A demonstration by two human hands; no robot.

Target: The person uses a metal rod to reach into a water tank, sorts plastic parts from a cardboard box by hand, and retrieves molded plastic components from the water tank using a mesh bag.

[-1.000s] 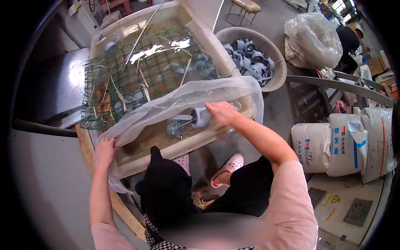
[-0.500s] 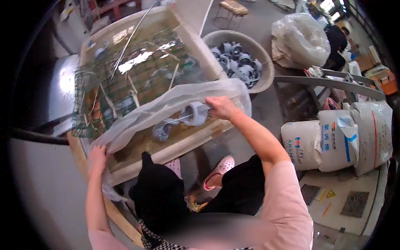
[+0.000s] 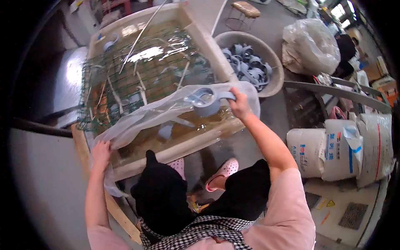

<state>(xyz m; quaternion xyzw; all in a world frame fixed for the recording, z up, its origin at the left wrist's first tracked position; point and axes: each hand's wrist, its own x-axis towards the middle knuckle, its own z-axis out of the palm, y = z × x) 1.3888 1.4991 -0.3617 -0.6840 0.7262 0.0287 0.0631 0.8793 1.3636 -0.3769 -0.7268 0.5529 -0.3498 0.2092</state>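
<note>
My right hand is closed around the handle of a grey plastic ring-shaped piece, held over the near end of the water-filled tub. My left hand grips one end of a whitish translucent sheet, which stretches across the tub towards my right hand. Below the held piece, another grey plastic piece shows in the brownish water. Beyond the sheet, a green net with thin pale strips lies over the water.
A round basin full of grey plastic pieces stands right of the tub. Farther right are a clear plastic bag, several white sacks and a metal frame. A stool stands at the back.
My right hand has lifted the grey piece up from near the water, and it now shows clearly above it. My left hand still holds the sheet. The view has shifted slightly.
</note>
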